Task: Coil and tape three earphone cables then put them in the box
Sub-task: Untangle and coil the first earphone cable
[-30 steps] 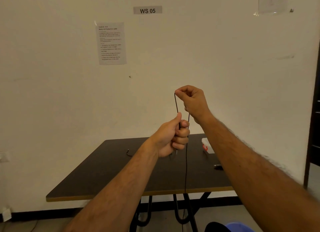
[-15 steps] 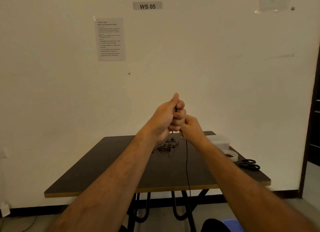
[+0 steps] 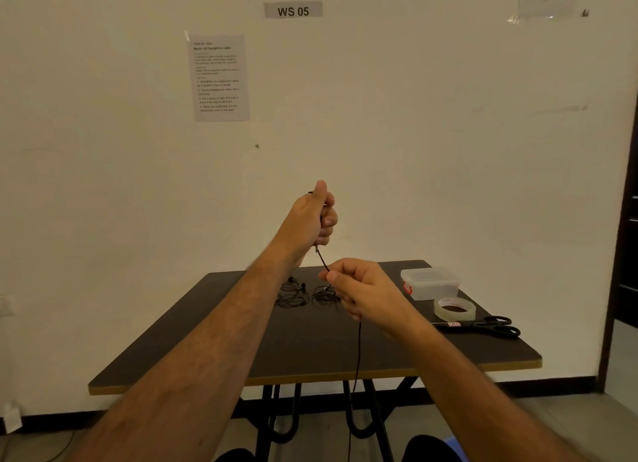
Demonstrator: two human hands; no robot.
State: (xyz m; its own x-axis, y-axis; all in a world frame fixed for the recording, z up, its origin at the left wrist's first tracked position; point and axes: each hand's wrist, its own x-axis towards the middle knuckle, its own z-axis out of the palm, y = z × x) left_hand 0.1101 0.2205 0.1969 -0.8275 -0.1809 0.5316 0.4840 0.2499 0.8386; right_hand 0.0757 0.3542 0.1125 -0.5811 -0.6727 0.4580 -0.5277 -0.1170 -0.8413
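The cable is thin, light and limp, so I judge it will slip and spring open if it is not held tight; best to pinch it close to the coil. The left hand is raised over the worktop, its fingers curled round the cable. The right hand pinches it just below, and the rest hangs down past the edge. Half a second ago the hands were touching; now the right one is lower and apart.
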